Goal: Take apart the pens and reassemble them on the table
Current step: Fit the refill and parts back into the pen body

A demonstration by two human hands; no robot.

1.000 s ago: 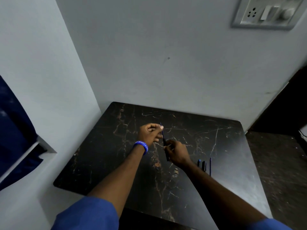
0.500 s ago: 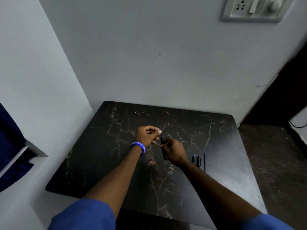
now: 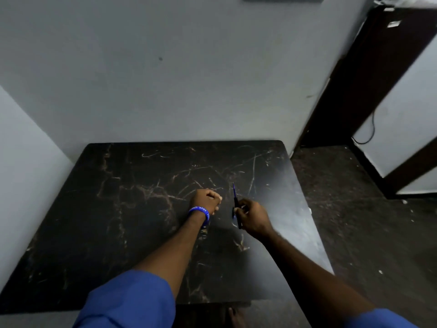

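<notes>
Both your hands hovered over the dark desk (image 3: 118,209): your right hand (image 3: 251,217) pinched the pen (image 3: 235,197) upright near its middle, while your left hand (image 3: 207,201), curled into a fist, sat just left, apart.

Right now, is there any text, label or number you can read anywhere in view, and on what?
Blue wristband on the left wrist: white lettering, only "2026" is roughly legible; the rest is too small and curved to read.
White tag on the dark cabinet: too blurred to read.
Pen in the right hand: no readable marking.
</notes>
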